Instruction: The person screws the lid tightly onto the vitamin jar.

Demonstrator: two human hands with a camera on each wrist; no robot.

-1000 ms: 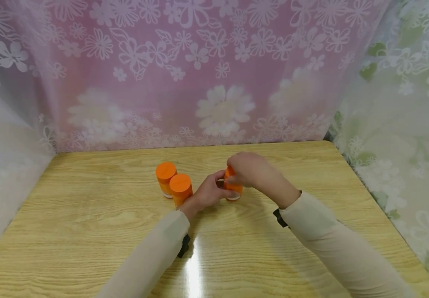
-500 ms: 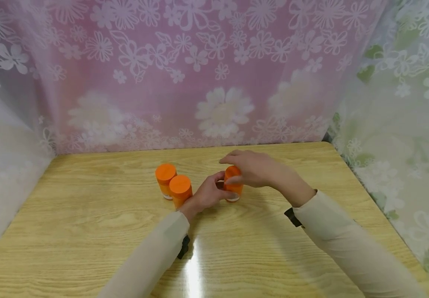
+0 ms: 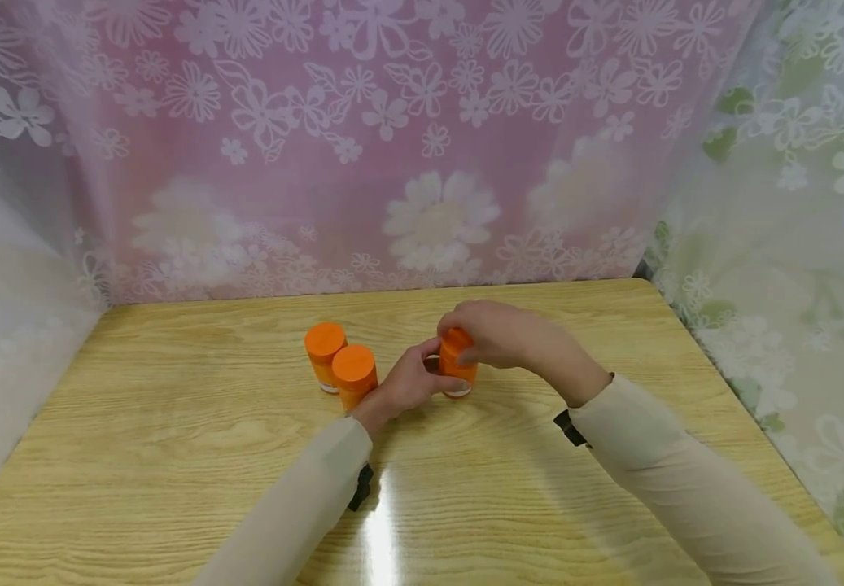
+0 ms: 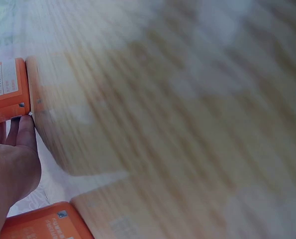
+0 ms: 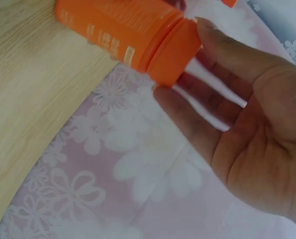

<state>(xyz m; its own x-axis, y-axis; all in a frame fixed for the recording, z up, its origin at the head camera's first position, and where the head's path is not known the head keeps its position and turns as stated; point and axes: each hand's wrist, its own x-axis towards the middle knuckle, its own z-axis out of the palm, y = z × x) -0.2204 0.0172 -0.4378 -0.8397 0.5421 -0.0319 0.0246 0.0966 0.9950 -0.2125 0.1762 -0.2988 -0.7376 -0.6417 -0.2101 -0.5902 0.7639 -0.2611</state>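
Observation:
An orange pill bottle (image 3: 458,374) stands upright on the wooden table, between my hands. My left hand (image 3: 408,381) holds its body from the left, thumb in front and fingers behind. From above and right, my right hand (image 3: 505,335) grips the orange screw cap (image 5: 173,54) with thumb and fingertips. The cap sits on the bottle in the right wrist view, where printed text shows on the body. A white barcode label (image 4: 3,79) is visible on the bottle in the left wrist view.
Two more capped orange bottles stand to the left: a nearer bottle (image 3: 354,366) right by my left wrist, and a farther bottle (image 3: 325,342) behind it. A flowered pink curtain (image 3: 422,146) hangs along the back edge of the table (image 3: 172,456).
My right hand's fingers spread off the cap half a second ago and have curled round it again. The left hand and the bottles have stayed in place.

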